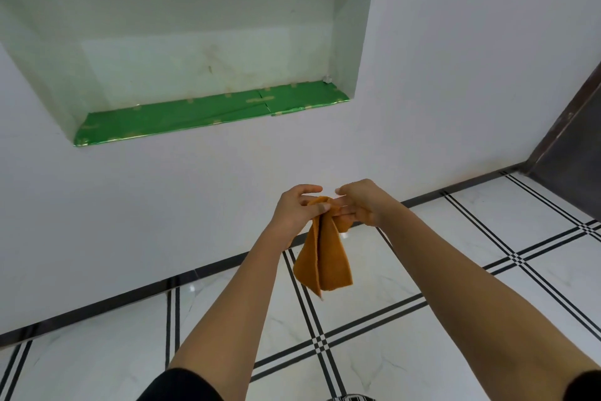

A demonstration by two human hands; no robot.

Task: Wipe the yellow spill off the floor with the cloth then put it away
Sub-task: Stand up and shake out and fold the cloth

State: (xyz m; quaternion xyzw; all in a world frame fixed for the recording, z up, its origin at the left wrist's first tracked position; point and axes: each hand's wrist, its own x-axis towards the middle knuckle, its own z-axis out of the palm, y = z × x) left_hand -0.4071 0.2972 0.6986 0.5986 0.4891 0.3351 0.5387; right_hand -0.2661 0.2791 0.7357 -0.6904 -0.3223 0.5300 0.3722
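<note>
Left hand (294, 208) and right hand (361, 204) grip the hanging cloth (325, 257) above floor (422, 270), near wall (162, 205)

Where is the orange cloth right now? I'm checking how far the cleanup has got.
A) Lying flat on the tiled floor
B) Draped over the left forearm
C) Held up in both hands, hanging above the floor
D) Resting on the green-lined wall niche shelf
C: the orange cloth hangs folded from the left hand and right hand, which pinch its top edge, clear of the tiled floor.
</note>
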